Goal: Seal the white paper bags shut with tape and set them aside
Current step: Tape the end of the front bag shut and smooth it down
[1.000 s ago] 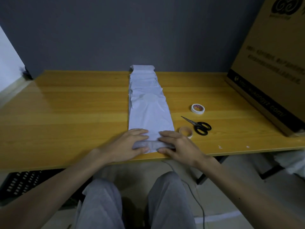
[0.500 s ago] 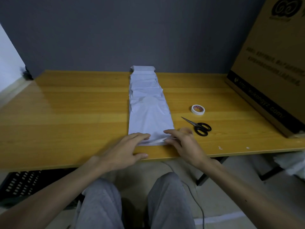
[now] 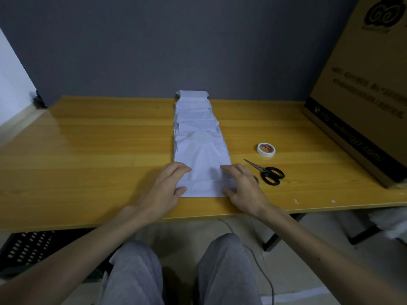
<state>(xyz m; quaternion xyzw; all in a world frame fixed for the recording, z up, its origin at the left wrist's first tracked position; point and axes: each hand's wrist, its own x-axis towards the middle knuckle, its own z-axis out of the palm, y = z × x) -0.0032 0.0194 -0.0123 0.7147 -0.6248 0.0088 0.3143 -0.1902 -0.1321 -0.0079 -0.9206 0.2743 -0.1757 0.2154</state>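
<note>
L hand [image 3: 164,188] & R hand [image 3: 243,186], fingers flat, press nearest white bag [image 3: 203,172], gripping nothing

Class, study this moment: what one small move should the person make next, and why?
Probably reach the right hand to the tape roll beside the scissors while the left hand pins the nearest white bag: both hands press its near end flat, and no tape shows on it.

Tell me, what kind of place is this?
Probably a small packing workspace: a wooden table against a grey wall, holding white paper bags, a tape roll, scissors and a big cardboard box.
</note>
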